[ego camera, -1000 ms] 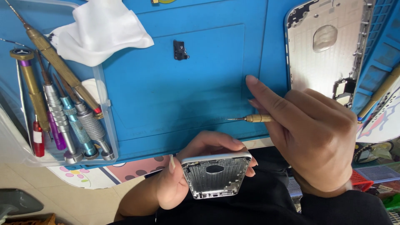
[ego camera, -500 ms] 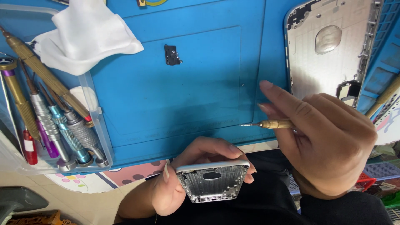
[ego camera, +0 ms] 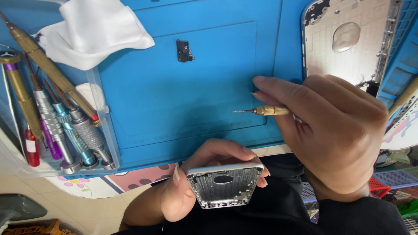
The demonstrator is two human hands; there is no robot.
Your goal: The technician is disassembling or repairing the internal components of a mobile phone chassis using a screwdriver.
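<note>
the silver metal phone housing [ego camera: 224, 186], shell side open toward the camera, sits just below the near edge of the blue rubber work mat [ego camera: 174, 100], off the mat and over the person's dark lap. the left hand [ego camera: 196, 182] grasps it, thumb along its left side and fingers curled over its top edge from behind. the right hand [ego camera: 331, 135] is to the right of the housing and above the mat's lower right part, its fingers clenched around a thin brass-coloured precision screwdriver [ego camera: 261, 110], whose fine tip points left over the mat, apart from the housing.

near the middle of the mat's upper part lies a small dark metal bracket [ego camera: 184, 51]. on the mat's upper left corner lies a crumpled white cloth [ego camera: 93, 32]. along the mat's left edge a clear plastic tray [ego camera: 102, 126] holds a row of screwdrivers with brass, silver, teal, purple and red handles [ego camera: 56, 126]. at the mat's upper right, beyond the right hand, lies a second, larger silver phone back housing [ego camera: 344, 39] with a round cutout, inner face up.
</note>
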